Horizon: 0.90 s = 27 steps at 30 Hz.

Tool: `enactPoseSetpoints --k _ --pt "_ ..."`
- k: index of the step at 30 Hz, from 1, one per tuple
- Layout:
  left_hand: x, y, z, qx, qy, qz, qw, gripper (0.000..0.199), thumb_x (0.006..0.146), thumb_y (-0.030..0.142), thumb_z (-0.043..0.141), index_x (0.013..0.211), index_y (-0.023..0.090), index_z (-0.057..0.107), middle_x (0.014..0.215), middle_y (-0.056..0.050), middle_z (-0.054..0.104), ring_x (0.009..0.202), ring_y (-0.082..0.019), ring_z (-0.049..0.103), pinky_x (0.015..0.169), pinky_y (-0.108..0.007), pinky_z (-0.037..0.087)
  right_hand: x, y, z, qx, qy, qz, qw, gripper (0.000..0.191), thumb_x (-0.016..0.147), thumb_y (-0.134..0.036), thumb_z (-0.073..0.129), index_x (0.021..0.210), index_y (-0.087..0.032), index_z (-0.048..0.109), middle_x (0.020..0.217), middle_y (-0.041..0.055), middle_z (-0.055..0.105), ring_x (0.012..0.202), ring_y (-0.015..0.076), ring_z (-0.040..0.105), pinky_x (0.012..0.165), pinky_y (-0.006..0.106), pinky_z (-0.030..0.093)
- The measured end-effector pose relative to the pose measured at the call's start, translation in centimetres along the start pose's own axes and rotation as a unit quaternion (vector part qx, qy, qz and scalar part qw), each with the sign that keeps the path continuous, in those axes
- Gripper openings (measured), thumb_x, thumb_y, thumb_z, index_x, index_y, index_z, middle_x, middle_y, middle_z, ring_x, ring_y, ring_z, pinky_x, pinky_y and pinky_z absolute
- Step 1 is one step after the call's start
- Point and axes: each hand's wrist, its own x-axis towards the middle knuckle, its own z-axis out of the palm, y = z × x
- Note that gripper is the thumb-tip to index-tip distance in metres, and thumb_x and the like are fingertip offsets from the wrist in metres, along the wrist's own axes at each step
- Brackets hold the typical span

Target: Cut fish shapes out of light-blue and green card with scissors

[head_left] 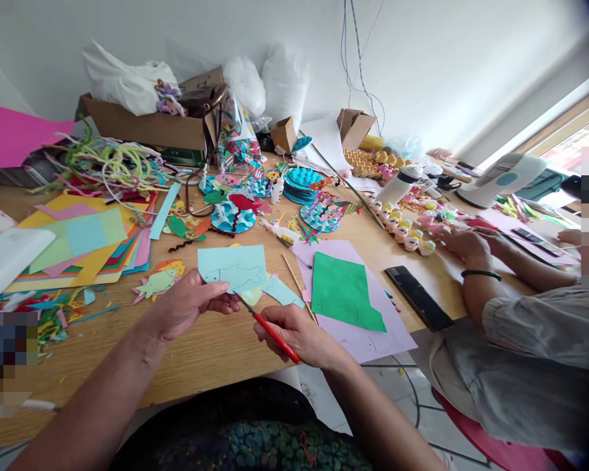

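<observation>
A light blue paper (pixel 243 265) with a fish outline drawn on it is pinched at its lower left corner by my left hand (pixel 199 297). My right hand (pixel 294 333) is wrapped round red-handled scissors (pixel 275 335), whose blades meet the paper's lower edge. Behind the paper lies a cut light blue piece (pixel 283 292). Just right of my right hand, a green sheet (pixel 346 291) rests on a lilac sheet (pixel 392 339). Cut paper fish (pixel 160 281) lie left of the held paper.
Coloured sheets (pixel 83 239) and paper scraps (pixel 53 320) cover the table's left. Blue decorated discs (pixel 233 216) and a glue bottle (pixel 285 233) lie ahead. A black phone (pixel 417 297) is at right, near a person's hands (pixel 466 245). Boxes and bags line the wall.
</observation>
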Motion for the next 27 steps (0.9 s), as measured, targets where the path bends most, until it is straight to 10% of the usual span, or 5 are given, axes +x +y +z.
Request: enactPoseSetpoints --k 27 --pt "0.02 0.83 -0.26 0.042 -0.015 -0.038 0.998 0.015 0.062 0.024 0.077 0.074 0.016 0.073 0.066 -0.006 0.075 0.06 -0.017 0.069 0.054 -0.024 0.055 -0.25 -0.64 -0.46 -0.089 -0.004 -0.036 0.995 0.037 0.092 -0.041 0.051 0.064 -0.017 0.046 0.056 -0.0042 0.045 0.054 0.0079 0.038 0.051 0.02 0.03"
